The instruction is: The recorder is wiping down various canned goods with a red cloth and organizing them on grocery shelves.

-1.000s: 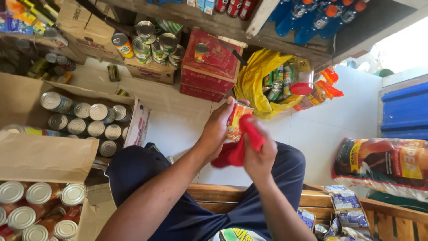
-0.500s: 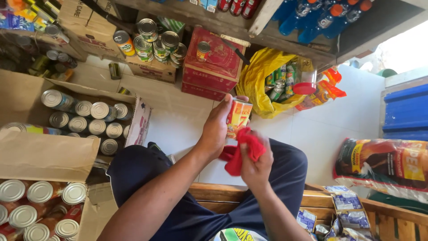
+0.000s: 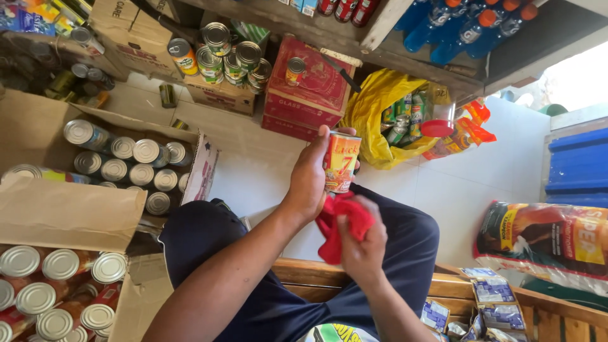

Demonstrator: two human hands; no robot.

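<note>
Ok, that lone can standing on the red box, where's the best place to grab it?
Take the can around its round side wall, coming from above and in front. It stands upright on the red box, apart from the can stack to its left, so fingers can probably wrap both sides. The flat lid gives no grip. Both hands are busy: the left hand holds another can, the right hand a red cloth.

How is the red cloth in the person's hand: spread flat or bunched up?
Bunched up. The right hand clutches the red cloth in a crumpled wad just below the can held by the left hand.
</note>
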